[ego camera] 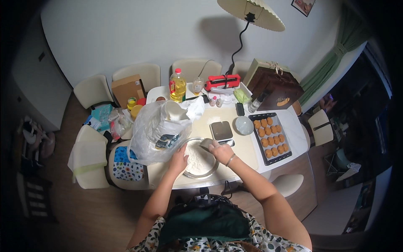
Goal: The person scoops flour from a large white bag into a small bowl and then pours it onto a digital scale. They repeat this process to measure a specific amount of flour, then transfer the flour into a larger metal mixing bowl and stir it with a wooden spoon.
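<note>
A round metal bowl (216,167) of white flour (198,162) stands at the table's near edge. My left hand (178,160) grips its left rim. In my right hand (222,152) is a small grey metal cup (206,144), tilted over the bowl's far right rim; what it holds is hidden. Beside the bowl on the left, an open flour bag (171,132) stands in a clear plastic bag (141,126). A kitchen scale (221,130) lies just beyond my right hand, with a pale glass bowl (244,125) to its right.
A black baking tray (270,138) carries several rows of brown dough balls at the right. Farther back are an oil bottle (178,86), a red appliance (222,82) and a dark gift box (274,85). A floor lamp (252,14) leans over the table (294,129); chairs (91,163) surround it.
</note>
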`<state>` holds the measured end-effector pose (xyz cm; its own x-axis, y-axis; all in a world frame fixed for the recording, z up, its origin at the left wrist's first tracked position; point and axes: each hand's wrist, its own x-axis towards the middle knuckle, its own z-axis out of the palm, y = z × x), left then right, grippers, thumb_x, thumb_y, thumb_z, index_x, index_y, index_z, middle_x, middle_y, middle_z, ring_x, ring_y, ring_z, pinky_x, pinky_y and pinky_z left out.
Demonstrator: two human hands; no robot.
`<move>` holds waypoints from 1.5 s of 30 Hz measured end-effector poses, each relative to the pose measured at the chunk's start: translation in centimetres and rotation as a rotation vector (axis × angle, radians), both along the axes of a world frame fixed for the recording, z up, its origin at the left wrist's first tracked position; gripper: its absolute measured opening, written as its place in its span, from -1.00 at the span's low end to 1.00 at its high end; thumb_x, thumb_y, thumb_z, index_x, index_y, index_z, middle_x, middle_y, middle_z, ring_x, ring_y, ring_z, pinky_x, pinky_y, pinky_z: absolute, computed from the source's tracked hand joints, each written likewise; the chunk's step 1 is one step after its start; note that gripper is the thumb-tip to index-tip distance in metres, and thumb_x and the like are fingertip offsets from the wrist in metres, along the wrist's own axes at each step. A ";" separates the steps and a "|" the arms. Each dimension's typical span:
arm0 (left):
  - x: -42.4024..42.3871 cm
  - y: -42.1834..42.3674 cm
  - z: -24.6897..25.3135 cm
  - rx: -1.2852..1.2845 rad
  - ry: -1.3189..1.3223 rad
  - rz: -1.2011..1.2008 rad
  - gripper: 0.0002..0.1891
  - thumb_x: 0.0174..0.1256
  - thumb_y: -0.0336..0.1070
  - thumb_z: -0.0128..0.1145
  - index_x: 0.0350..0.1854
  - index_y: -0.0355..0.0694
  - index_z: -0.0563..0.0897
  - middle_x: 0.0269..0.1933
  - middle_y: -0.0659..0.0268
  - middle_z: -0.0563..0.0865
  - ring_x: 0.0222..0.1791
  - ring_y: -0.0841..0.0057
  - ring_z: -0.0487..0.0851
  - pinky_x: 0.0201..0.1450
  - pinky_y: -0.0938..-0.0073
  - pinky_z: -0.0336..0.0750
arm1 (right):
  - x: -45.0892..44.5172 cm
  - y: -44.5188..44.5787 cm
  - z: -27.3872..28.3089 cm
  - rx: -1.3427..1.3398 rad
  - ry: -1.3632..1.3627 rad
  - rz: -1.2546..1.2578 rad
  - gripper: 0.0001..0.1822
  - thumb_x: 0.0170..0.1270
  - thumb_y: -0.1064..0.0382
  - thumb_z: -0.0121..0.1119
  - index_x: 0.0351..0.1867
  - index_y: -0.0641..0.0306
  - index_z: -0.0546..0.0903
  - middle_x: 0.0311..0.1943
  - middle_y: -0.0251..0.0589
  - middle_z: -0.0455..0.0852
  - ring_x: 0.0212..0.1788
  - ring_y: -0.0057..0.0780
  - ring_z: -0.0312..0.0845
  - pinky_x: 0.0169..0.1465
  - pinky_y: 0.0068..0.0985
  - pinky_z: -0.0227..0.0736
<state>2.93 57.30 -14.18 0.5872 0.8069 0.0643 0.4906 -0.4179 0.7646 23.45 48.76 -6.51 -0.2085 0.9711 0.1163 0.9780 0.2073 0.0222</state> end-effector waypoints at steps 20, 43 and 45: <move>-4.4 2.5 3.0 0.299 -0.102 -0.061 -0.76 0.03 -0.48 0.08 -0.18 -0.30 0.51 -0.31 0.02 0.58 -0.35 0.08 0.56 -0.33 0.27 0.45 | -7.5 -4.1 -9.2 -0.222 0.935 -0.392 -0.66 0.21 0.05 0.04 -0.07 0.17 0.44 -0.54 -0.14 0.57 -0.60 -0.35 0.53 -0.53 -0.49 0.46; -1.6 2.9 4.0 0.248 -0.183 0.036 -0.66 -0.06 -0.56 0.03 -0.13 -0.40 0.44 -0.25 -0.02 0.56 -0.25 0.07 0.54 -0.20 0.31 0.42 | -5.9 -1.9 -4.9 -0.540 0.563 -0.519 -0.77 0.02 0.35 0.05 -0.24 0.31 0.48 -0.46 0.07 0.62 -0.45 -0.19 0.61 -0.38 -0.37 0.52; -1.3 3.4 3.4 0.310 -0.217 0.027 -0.60 -0.05 -0.57 0.03 -0.05 -0.41 0.43 -0.23 -0.01 0.56 -0.23 0.09 0.54 -0.18 0.33 0.43 | -4.8 -1.7 -3.8 -0.508 0.369 -0.439 -0.73 -0.01 0.40 0.03 -0.20 0.30 0.49 -0.39 0.14 0.62 -0.31 -0.07 0.60 -0.24 -0.33 0.51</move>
